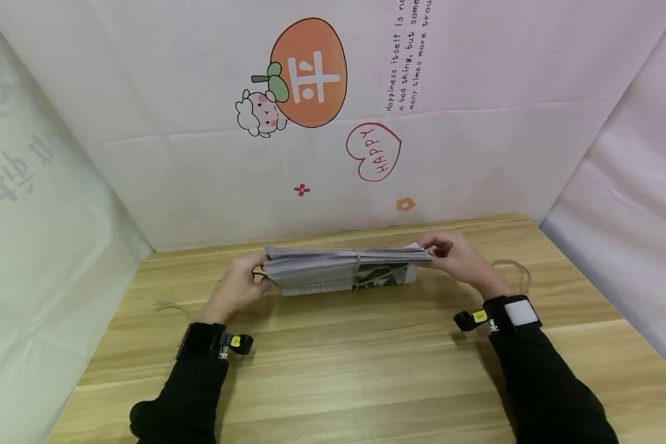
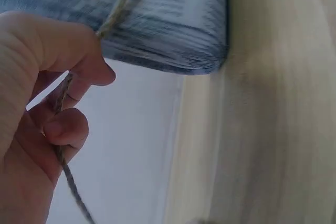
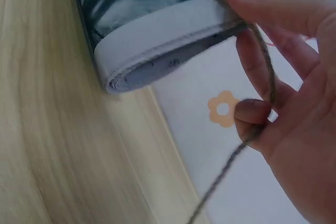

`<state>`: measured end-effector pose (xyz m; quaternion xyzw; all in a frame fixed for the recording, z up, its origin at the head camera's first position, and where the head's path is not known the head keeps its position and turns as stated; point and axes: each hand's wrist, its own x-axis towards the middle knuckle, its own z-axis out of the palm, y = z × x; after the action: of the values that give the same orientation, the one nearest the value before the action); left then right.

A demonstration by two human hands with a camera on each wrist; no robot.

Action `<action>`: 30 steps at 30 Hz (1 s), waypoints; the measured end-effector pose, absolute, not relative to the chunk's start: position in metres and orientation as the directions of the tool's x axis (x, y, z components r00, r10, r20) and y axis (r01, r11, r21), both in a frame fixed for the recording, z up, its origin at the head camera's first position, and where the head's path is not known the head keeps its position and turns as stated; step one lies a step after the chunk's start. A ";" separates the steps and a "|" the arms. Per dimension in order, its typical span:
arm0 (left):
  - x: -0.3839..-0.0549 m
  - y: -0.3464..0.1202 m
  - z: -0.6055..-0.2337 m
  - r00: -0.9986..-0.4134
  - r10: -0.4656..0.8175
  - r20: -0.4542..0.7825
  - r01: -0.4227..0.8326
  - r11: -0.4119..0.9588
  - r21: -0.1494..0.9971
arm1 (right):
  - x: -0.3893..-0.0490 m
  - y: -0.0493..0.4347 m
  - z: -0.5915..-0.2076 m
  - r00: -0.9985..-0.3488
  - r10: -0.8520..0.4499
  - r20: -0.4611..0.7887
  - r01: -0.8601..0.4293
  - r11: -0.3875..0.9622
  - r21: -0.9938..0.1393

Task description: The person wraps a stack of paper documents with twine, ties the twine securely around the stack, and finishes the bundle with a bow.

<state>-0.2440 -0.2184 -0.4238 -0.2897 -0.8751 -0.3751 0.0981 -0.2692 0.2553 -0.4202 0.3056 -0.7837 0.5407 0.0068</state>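
Note:
A thick stack of folded newspapers is at the back of the wooden table, its layered edges facing up. Twine crosses round its middle, and strands run out to both hands. At the stack's left end, my left hand has its fingers curled round the twine, with thumb and forefinger close to the paper. My right hand is at the right end, pinching the other strand of twine by the folded paper edge. That strand passes through its curled fingers. The stack's far side is hidden.
Loose twine tails trail past both wrists, one tail on the left and another tail on the right. A printed white cloth hangs behind the wooden table, with more cloth at both sides.

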 end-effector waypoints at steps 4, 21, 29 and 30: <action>-0.241 -0.226 -0.419 -0.835 0.423 0.353 0.543 0.527 0.654 | -0.266 0.263 -0.417 -0.778 -0.536 0.326 -0.483 0.180 -0.857; -0.237 -0.234 -0.413 -0.844 0.333 0.422 0.536 0.575 0.619 | -0.265 0.264 -0.412 -0.833 -0.513 0.208 -0.406 0.311 -0.859; -0.237 -0.236 -0.411 -0.809 0.303 0.504 0.575 0.589 0.569 | -0.265 0.272 -0.410 -0.826 -0.507 0.246 -0.441 0.311 -0.842; -0.236 -0.237 -0.411 -0.800 0.302 0.518 0.584 0.587 0.560 | -0.265 0.273 -0.409 -0.830 -0.500 0.245 -0.441 0.320 -0.838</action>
<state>-0.2364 -0.2368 -0.4107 -0.2545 -0.8709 -0.3764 0.1874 -0.2647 0.2731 -0.4091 0.2898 -0.8120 0.5058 -0.0295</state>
